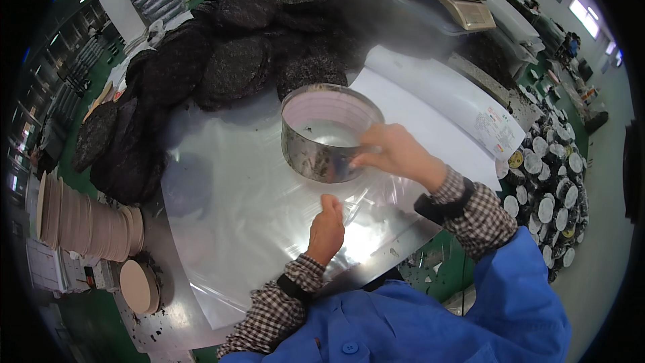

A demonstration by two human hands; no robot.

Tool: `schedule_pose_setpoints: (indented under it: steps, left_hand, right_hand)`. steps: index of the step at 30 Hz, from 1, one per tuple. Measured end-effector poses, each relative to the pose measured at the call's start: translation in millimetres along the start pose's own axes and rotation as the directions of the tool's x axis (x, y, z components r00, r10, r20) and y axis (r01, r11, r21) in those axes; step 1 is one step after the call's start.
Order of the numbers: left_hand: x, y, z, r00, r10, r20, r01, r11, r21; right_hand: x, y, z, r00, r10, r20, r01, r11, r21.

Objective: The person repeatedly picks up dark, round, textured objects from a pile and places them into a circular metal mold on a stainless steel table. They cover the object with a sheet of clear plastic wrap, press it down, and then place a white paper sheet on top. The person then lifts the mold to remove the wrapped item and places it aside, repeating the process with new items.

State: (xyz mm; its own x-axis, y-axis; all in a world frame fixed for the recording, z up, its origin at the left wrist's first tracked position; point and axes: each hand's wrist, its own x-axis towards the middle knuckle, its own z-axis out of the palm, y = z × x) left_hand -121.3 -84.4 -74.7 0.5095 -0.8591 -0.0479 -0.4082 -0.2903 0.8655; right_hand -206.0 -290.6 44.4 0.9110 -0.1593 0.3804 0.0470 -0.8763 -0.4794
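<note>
A round metal ring [312,158] with a pale pinkish lining stands upright on clear plastic sheeting [222,228] spread over the metal table. My right hand [396,153] grips the ring's right side, thumb outside and fingers at the rim. Small dark specks show inside the ring and on its outer wall. Nearer to me, my left hand [326,230] is closed over the plastic, a little below the ring and apart from it. Whether it pinches the film or anything else is hidden. Behind the ring lie piles of black, rough round cakes [235,70] that look like dried seaweed.
A tall stack of beige round discs [87,222] stands at left, with a shorter stack [139,288] on the table corner. White printed sheets [430,111] lie right of the ring. Many round packages [545,188] are heaped at right. A scale [457,7] stands behind.
</note>
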Motion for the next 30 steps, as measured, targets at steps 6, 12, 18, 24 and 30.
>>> schedule_pose_setpoints:
  steps: [6, 12, 18, 24, 30]
  left_hand:
    - [43.5, -16.2, -122.8, 0.924, -0.059, 0.378, 0.245, 0.850, -0.467]
    - [56.8, 10.3, -183.1, 0.995, -0.054, 0.078, 0.088, 0.837, -0.540]
    - [35.5, 64.9, -142.5, 0.984, 0.047, 0.174, 0.061, 0.819, -0.570]
    - [44.9, 28.5, -175.6, 0.991, -0.129, 0.025, 0.120, 0.815, -0.567]
    - [43.0, 30.8, -148.3, 0.983, -0.182, 0.006, 0.163, 0.868, -0.469]
  right_hand:
    - [-34.1, -15.4, -35.4, 0.966, 0.198, -0.163, -0.204, 0.979, -0.018]
    - [-64.6, 57.7, -18.6, 0.880, 0.352, -0.318, -0.474, 0.613, -0.632]
    - [35.6, -55.7, 6.8, 0.953, -0.296, -0.065, 0.248, 0.885, -0.393]
    - [38.4, -52.2, 7.4, 0.892, -0.450, 0.038, 0.443, 0.857, -0.261]
    - [37.0, -76.6, 1.6, 0.850, -0.512, 0.124, 0.525, 0.808, -0.266]
